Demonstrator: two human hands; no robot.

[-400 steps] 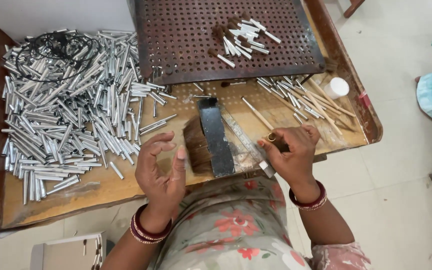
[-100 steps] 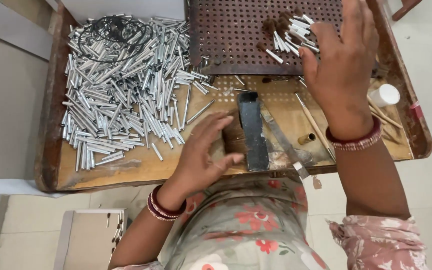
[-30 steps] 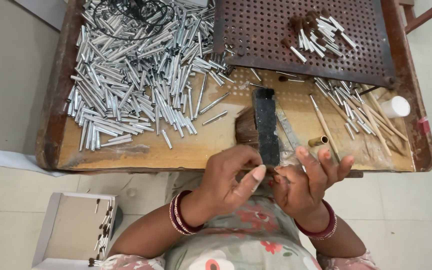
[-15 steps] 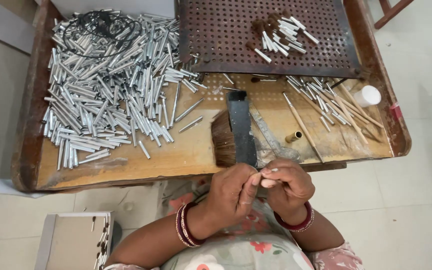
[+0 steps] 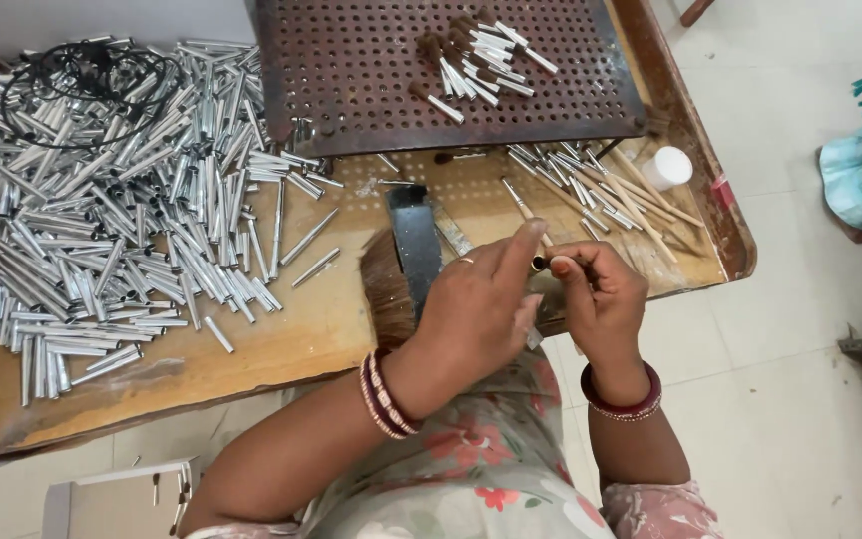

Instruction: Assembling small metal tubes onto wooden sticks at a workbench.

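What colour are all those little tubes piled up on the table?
The tubes are shiny silver, seen clearly in the head view.

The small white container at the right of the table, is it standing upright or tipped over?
Upright, it seems. The white container shows its round top to the camera and stands beside the thin wooden sticks. Open or capped: cannot tell.

A heap of metal tubes (image 5: 112,190) covers the left half of the table (image 5: 291,339). Behind the hands, at the far edge, sits a perforated tray (image 5: 371,80) with a few finished brushes (image 5: 476,60) lying on it. Right of the tray's front edge lie loose sticks (image 5: 601,195), a small jar (image 5: 666,168) beside them. Near the front edge, the left hand (image 5: 481,304) and right hand (image 5: 601,299) meet at a small ferrule (image 5: 541,264).
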